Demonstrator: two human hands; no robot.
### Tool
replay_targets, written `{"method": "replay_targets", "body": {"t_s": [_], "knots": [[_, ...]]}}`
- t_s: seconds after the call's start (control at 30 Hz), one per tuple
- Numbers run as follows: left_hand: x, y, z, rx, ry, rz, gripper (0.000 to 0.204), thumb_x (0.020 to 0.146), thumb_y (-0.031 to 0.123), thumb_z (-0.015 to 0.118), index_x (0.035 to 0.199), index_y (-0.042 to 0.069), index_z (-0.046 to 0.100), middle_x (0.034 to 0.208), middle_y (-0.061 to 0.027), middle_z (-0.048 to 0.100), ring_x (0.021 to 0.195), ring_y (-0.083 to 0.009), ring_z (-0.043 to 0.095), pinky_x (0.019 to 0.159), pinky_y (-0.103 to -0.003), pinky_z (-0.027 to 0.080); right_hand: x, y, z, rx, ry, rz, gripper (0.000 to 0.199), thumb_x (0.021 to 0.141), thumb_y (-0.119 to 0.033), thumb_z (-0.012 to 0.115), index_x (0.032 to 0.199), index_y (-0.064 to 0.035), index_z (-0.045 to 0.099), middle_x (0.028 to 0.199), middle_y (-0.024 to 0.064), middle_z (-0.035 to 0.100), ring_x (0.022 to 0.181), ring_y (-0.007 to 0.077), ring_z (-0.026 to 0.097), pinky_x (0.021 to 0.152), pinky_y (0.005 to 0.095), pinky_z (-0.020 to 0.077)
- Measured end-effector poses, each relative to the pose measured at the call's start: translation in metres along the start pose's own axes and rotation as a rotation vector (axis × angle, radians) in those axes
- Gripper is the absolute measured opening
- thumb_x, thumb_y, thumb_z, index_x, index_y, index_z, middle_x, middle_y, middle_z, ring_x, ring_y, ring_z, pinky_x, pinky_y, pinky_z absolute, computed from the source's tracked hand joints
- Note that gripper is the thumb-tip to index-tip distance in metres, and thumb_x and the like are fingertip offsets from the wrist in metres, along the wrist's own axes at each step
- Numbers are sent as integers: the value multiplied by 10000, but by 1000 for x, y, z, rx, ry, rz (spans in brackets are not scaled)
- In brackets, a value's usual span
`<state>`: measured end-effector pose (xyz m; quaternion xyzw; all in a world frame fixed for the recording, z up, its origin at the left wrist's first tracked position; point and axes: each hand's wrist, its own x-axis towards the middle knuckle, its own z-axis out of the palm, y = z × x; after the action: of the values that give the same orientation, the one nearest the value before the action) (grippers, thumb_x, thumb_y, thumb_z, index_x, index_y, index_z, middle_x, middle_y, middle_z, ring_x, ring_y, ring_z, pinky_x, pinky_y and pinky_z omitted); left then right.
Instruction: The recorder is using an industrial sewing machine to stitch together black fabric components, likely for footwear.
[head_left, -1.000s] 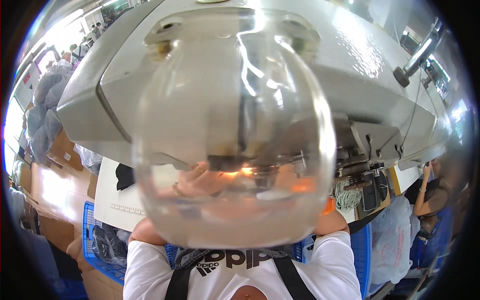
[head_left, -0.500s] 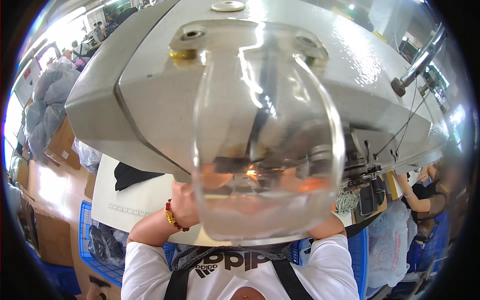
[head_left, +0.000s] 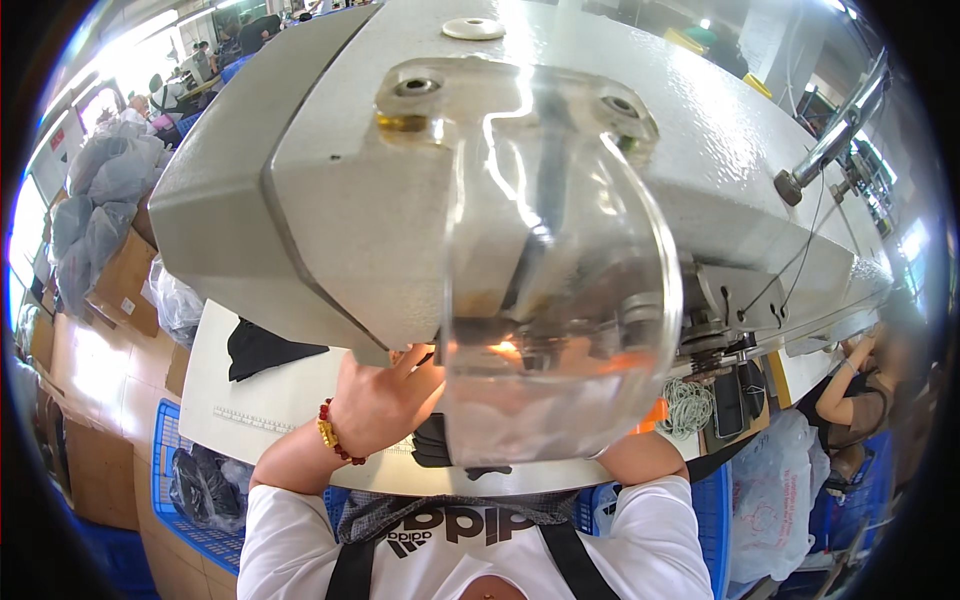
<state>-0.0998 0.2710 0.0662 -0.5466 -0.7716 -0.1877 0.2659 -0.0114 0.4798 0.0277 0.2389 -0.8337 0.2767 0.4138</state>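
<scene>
One hand shows plainly: the left hand (head_left: 375, 400), with a red bead bracelet and a gold one at the wrist, reaches forward under the big grey metal sewing machine head (head_left: 400, 200) that fills most of the view. Its fingers are loosely spread and stretched toward the needle area, their tips hidden beneath the machine's lower edge, so what they touch there cannot be told. Just right of the hand and slightly nearer the body, a piece of dark fabric (head_left: 440, 445) lies on the pale worktop (head_left: 270, 400), at its near edge; it looks just beside the hand, though contact is not clear.

A clear curved plastic guard (head_left: 560, 300), screwed to the front of the machine head, hangs in front of the needle area and blurs everything behind it. A small lamp glows orange behind the guard. The right hand is hidden behind this guard; only the forearm rising from the white sleeve shows, so its state cannot be told.

A second piece of black cloth (head_left: 260, 350) lies well off to the left on the worktop. A blue plastic crate (head_left: 170, 480) stands below the worktop's left side, and clear plastic bags (head_left: 770, 490) stand to the right.
</scene>
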Motion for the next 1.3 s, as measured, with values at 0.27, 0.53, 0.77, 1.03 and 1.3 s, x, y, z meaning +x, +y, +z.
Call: {"method": "replay_targets", "body": {"t_s": [0.27, 0.53, 0.77, 1.03, 1.3], "knots": [[1, -1, 8, -17, -15, -34, 194, 685, 121, 716, 847, 56, 631, 930, -57, 595, 838, -216, 595, 701, -381, 490, 25, -18, -17, -176, -127, -9, 203, 829, -288, 563, 835, -97, 631, 745, 87, 586, 580, 263, 522, 546, 401, 379], [5, -7, 14, -127, 131, 78, 183, 797, 197, 673, 898, 47, 651, 822, -67, 631, 802, -238, 591, 655, -370, 474, 7, -26, -16, -565, -285, -70, 201, 796, -63, 648, 997, -47, 644, 889, 104, 640, 687, 246, 605, 610, 371, 465], [18, -3, 9, -309, 169, 58, 142, 756, 143, 611, 797, 14, 570, 907, -104, 567, 857, -258, 578, 719, -364, 495, 24, -32, -10, -566, -223, 28, 301, 836, -25, 622, 1137, -8, 615, 1053, 145, 646, 800, 286, 644, 668, 368, 504], [23, -28, 6, -781, 275, -288, 72, 662, 33, 580, 718, -10, 595, 871, -172, 581, 718, -338, 591, 636, -401, 491, 30, -43, -18, -604, -245, 20, 229, 846, -31, 601, 1072, -8, 632, 992, 131, 653, 822, 294, 644, 686, 358, 508], [39, -51, 56, -662, 326, -54, 210, 751, 31, 622, 959, -1, 614, 844, -160, 656, 750, -285, 621, 665, -361, 495, 32, -67, -50, -542, -444, 385, 187, 792, -163, 679, 972, -138, 636, 840, 10, 614, 733, 239, 611, 676, 378, 437]]}}
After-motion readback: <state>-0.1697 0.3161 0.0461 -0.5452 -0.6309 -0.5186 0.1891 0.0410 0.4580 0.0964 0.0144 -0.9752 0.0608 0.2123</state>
